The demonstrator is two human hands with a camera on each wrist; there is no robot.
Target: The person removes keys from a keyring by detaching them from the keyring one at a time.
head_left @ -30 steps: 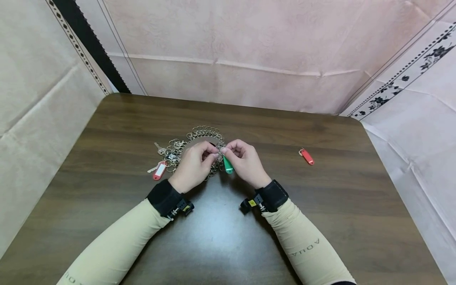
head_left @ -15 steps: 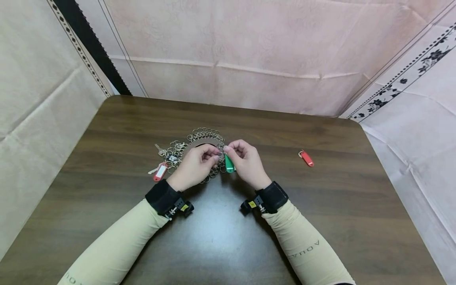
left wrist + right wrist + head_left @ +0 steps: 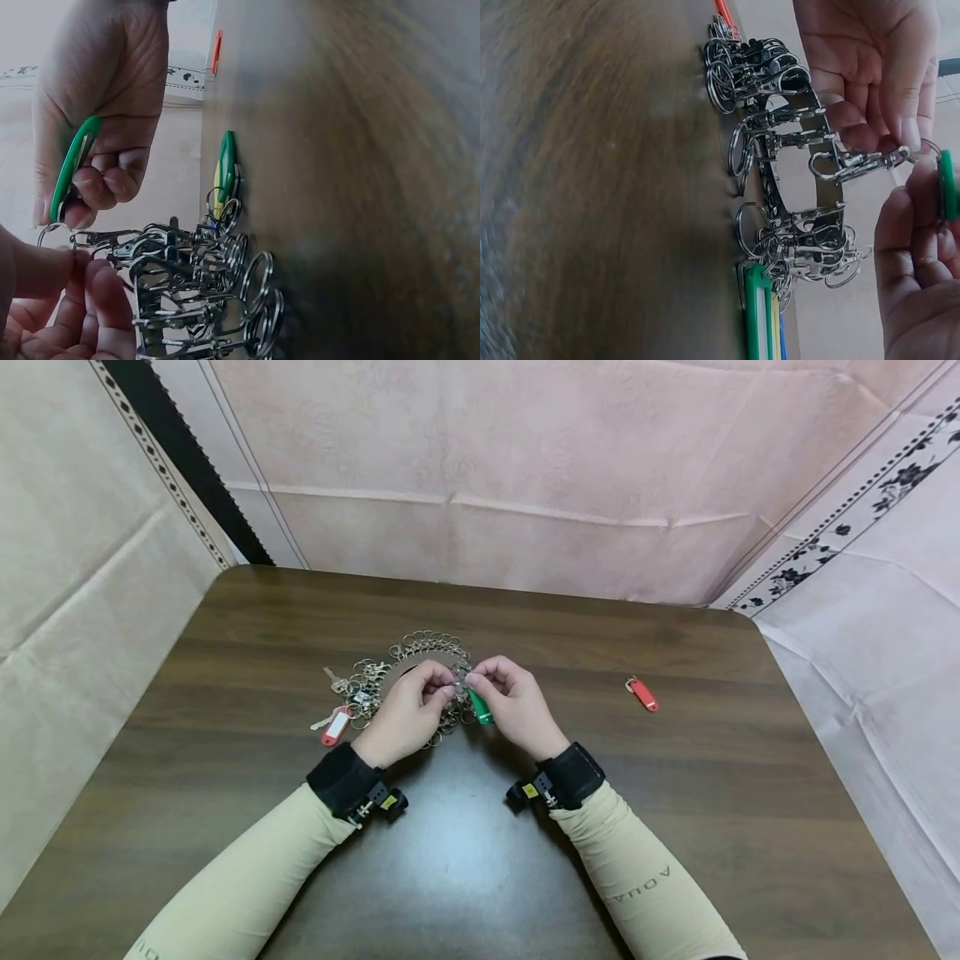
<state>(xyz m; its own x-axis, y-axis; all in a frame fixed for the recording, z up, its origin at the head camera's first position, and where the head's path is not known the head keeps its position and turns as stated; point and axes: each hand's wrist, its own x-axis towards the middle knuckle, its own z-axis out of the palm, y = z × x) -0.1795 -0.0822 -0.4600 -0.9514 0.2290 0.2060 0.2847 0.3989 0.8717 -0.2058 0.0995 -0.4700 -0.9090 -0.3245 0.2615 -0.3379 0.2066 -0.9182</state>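
I have the green tag [image 3: 949,186], smooth glossy plastic, pinched between thumb and fingers of my right hand [image 3: 517,706]. My left hand [image 3: 411,702] closes thumb and fingertip on its small ring [image 3: 932,145] of thin bright wire, beside a metal clasp. This is at the side of the flat grey hoop [image 3: 429,656] toward the table's right edge; the hoop, crowded with shiny clasps and rings, lies nearer the far edge. On its other side are a red labelled tag [image 3: 337,725] and a flat metal key [image 3: 322,722]. A red tag [image 3: 642,694] lies apart toward the right edge of the wood-grained table [image 3: 465,827]. My right wrist view shows another green tag [image 3: 757,311] against yellow and blue strips; from my head these are hidden.
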